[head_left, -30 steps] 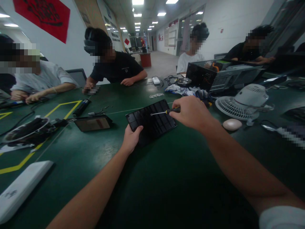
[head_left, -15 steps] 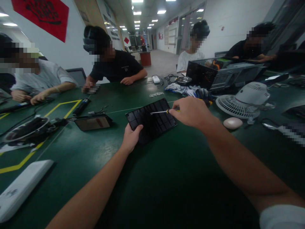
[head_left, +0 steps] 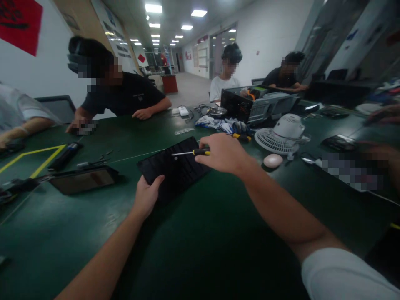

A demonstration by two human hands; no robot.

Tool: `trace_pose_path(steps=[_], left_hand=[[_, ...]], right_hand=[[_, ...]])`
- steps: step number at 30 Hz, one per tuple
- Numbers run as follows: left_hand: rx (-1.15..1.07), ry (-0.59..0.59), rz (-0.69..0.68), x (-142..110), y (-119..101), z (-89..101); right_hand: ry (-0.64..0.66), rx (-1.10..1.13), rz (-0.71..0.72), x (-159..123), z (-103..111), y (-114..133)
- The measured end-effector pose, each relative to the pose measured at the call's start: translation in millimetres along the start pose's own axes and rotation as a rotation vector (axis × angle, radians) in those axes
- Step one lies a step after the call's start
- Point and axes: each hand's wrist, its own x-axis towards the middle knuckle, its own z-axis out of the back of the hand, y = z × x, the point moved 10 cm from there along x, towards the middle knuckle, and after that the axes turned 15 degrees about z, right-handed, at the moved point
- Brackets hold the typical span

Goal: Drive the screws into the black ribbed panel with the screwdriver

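- The screwdriver (head_left: pixel 201 152) lies nearly level in the right hand (head_left: pixel 222 152), its shaft aimed leftward, the tip over the middle of the black panel (head_left: pixel 187 168); whether the tip touches it I cannot tell
- The panel is flat and rectangular, its long axis slanting from near left to far right, above the green table (head_left: pixel 78 218); whether it rests there is unclear
- Hands apart: the left hand (head_left: pixel 148 195) is clamped on the panel's left end, thumb on top, the right closed round the yellow-and-black handle
- Black characters on the red sheet (head_left: pixel 23 29) are cut off, and the print on the dark shirt (head_left: pixel 134 96) is too small to read
- Right fingers and handle partly cover the panel's far right part
- Beyond the right hand lies a crumpled cloth (head_left: pixel 215 123); to its right, a pale fan (head_left: pixel 276 135) and a pinkish egg-shaped object (head_left: pixel 273 161)
- Well left leans a framed device (head_left: pixel 84 180)
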Motion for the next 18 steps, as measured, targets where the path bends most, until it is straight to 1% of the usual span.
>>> trace_pose_path(steps=[3, 6, 9, 11, 14, 18], left_hand=[[0.019, -0.007, -0.007, 2.5, -2.4, 1.6], [0.011, 0.009, -0.014, 3.9, -2.3, 0.6], [0.005, 0.005, -0.003, 3.1, 0.3, 0.0], [0.005, -0.015, -0.021, 0.5, -0.9, 0.4], [-0.013, -0.006, -0.034, -4.1, -3.0, -1.4], [-0.003, -0.003, -0.04, -7.4, -4.2, -1.7]], right_hand=[[-0.013, -0.018, 0.042, -2.0, 7.4, -0.8], [-0.026, -0.052, 0.063, -6.2, 14.9, -1.3], [-0.007, -0.058, 0.043, -11.2, 18.8, -4.1], [0.0, -0.062, 0.025, -13.6, 21.3, -6.8], [-0.008, -0.077, 0.016, -14.5, 24.8, -9.4], [0.018, -0.092, -0.012, -13.4, 21.6, -12.3]])
